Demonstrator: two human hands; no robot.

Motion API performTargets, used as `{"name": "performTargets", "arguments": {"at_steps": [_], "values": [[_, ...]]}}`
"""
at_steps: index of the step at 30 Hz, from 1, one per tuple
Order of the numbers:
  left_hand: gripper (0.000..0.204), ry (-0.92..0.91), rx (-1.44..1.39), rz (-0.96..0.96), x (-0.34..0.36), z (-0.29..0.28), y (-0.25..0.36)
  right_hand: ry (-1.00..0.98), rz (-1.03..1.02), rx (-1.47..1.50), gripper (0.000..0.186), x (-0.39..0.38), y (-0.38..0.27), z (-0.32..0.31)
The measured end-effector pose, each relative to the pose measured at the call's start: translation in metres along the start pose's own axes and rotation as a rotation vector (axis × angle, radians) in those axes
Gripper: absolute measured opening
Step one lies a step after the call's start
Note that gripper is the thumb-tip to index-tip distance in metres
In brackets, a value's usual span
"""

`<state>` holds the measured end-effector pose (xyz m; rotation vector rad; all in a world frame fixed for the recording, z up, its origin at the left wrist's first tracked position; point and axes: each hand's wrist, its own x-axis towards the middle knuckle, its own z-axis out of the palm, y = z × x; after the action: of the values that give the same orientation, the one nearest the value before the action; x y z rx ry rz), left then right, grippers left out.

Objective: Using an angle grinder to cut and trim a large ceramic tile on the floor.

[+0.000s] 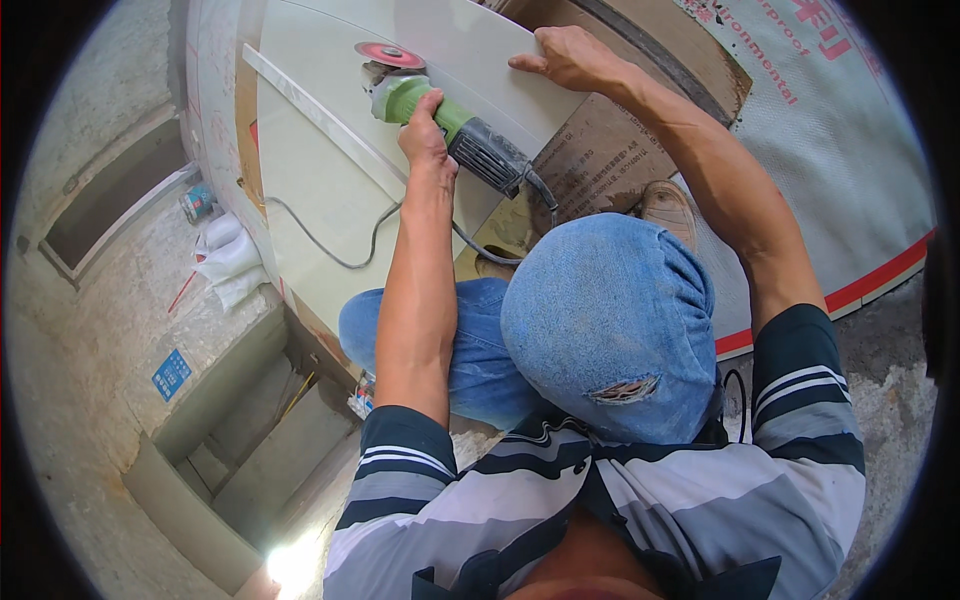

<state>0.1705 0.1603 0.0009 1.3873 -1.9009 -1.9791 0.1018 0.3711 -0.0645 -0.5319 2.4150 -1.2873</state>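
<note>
At the far left we see white bags (230,255) on the floor; next, a long white strip (325,120) lies across a pale panel (320,200). Over that panel, a green-and-black grinder (452,117) points its red disc (390,55) away from us, our left hand (425,145) wrapped firmly round its body. Farther right, our right hand (580,60) sits at the panel's edge, thumb outstretched; whether its fingers grip there, we cannot tell. Rightmost spreads a grey sheet (830,170).

One head-worn fisheye view looks steeply down, close over a bent denim knee (605,305).
</note>
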Motion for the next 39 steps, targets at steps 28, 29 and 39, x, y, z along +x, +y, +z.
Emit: {"name": "performTargets", "arguments": {"at_steps": [28,29,39], "values": [[0.030,0.004,0.022,0.016,-0.022,0.003,-0.012,0.009,-0.042,0.006,0.059,0.000,0.006,0.004],[0.029,0.008,0.024,0.017,-0.023,0.003,-0.013,0.009,-0.044,0.007,0.058,0.000,0.006,0.004],[0.031,-0.015,0.045,0.073,-0.032,0.003,-0.021,0.024,-0.037,-0.003,0.059,0.002,0.006,0.006]]}}
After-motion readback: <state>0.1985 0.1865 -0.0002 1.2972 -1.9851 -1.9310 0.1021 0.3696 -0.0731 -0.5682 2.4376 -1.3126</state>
